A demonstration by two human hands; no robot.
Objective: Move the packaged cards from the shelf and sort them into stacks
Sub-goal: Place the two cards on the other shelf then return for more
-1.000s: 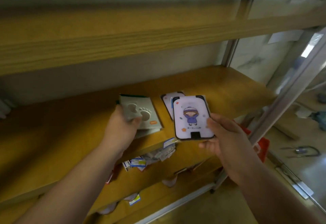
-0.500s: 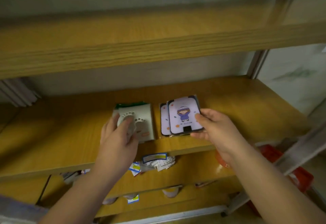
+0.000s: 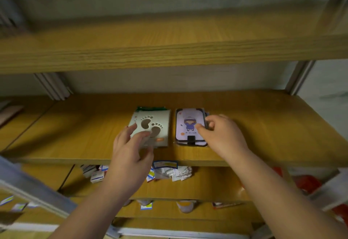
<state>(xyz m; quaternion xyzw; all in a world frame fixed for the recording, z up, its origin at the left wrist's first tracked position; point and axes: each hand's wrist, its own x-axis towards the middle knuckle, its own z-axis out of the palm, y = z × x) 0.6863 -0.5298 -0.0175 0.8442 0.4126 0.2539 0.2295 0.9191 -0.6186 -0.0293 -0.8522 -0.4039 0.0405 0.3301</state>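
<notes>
- 2 stacks are sitting side by side on the middle shelf [image 3: 263,125], near its front edge, almost touching each other.
- Left: footprint card stack [image 3: 152,125], grey-white pack on top with green edges showing at the back. Right: purple cartoon card stack [image 3: 188,123], top pack squared on the ones below.
- Left hand [image 3: 130,150] is resting over the near-left corner of the footprint card stack; fingers are spread and only slightly bent, lying on the top pack, not clenched around it.
- Right hand [image 3: 224,135] is sitting at the right edge of the purple cartoon card stack; thumb is lying on the top face, fingers are curling at the right side edge. Reads as a light pinch on the top pack; how many packs are inside the pinch I cannot tell.
- Key relation: each stack is lying directly ahead of its own hand, long axis running front-to-back, away from the person. Each hand is nearer its own stack, so no cross-reach is needed.
- Judgement: both hands are squaring or releasing the stacks.
- More loose packaged cards [image 3: 169,172] are lying on the lower shelf just beneath, so sorting is likely not finished.
- Risk: the slick wrap may be letting a top pack slide as the fingers lift.
</notes>
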